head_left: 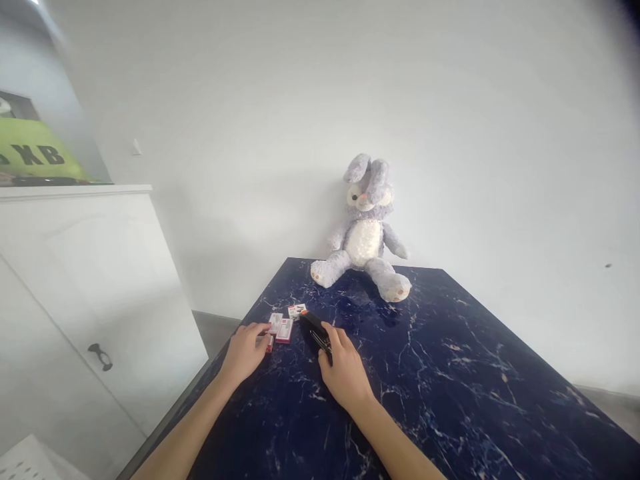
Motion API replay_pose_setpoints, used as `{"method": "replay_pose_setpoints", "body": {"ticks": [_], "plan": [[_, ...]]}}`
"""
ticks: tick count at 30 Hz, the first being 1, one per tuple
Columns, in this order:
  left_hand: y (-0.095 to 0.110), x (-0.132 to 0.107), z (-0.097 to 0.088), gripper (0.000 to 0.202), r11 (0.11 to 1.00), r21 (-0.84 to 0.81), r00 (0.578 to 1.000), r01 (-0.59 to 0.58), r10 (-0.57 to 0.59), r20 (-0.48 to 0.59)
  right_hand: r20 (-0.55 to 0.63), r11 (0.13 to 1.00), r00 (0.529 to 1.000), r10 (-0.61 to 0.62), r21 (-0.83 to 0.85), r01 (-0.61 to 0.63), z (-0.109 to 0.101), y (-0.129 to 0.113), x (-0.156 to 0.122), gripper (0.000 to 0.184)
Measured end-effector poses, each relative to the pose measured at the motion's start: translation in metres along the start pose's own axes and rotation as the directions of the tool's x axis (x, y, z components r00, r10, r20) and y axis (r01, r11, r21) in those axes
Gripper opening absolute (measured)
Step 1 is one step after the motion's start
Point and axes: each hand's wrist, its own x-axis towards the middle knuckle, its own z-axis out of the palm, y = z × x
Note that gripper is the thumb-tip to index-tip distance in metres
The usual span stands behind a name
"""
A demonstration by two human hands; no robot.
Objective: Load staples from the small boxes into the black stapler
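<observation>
A black stapler point(313, 325) lies on the dark blue marbled table point(450, 373), and my right hand point(344, 371) is closed over its near end. Just left of it sit several small red-and-white boxes point(283, 328). My left hand point(245, 351) rests beside them with its fingertips pinched on the nearest small box. What lies under the right palm is hidden.
A grey and white plush rabbit point(367, 230) sits at the table's far edge against the white wall. A white cabinet point(85, 293) with a dark handle stands to the left, close to the table's left edge. A green object point(30, 155) lies on top of it.
</observation>
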Motion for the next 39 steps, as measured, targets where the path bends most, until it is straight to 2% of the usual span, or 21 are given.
{"method": "replay_pose_setpoints", "body": {"ticks": [9, 14, 21, 24, 32, 36, 39], "plan": [[0.01, -0.005, -0.003, 0.036, 0.989, -0.149, 0.999, -0.021, 0.025, 0.025, 0.026, 1.0, 1.0, 0.004, 0.007, -0.004, 0.003, 0.003, 0.0, 0.053], [0.016, -0.006, -0.005, 0.028, 0.983, -0.177, 0.998, -0.038, 0.045, 0.033, 0.033, 1.0, 0.999, 0.004, 0.012, -0.004, 0.004, 0.005, 0.0, 0.052], [0.02, -0.008, -0.003, 0.029, 0.981, -0.114, 0.987, -0.155, 0.157, 0.009, 0.051, 1.0, 0.999, 0.005, 0.024, -0.006, 0.006, 0.006, -0.001, 0.052], [0.019, -0.007, -0.001, 0.026, 0.989, -0.09, 0.993, -0.115, 0.117, 0.02, 0.053, 1.0, 0.999, 0.007, 0.02, -0.008, 0.006, 0.006, -0.001, 0.052], [0.029, -0.007, 0.002, 0.025, 0.999, -0.028, 0.998, -0.046, 0.046, -0.033, 0.059, 1.0, 0.998, 0.004, 0.023, -0.005, 0.004, 0.005, 0.0, 0.052], [0.034, -0.009, 0.004, 0.018, 0.997, 0.018, 0.997, -0.072, 0.072, -0.036, 0.059, 1.0, 0.998, 0.002, 0.029, -0.003, 0.004, 0.006, -0.001, 0.053], [0.035, -0.011, 0.007, 0.023, 0.991, 0.032, 0.992, -0.127, 0.128, -0.023, 0.051, 1.0, 0.999, -0.01, 0.03, 0.009, 0.005, 0.007, -0.001, 0.054]]}}
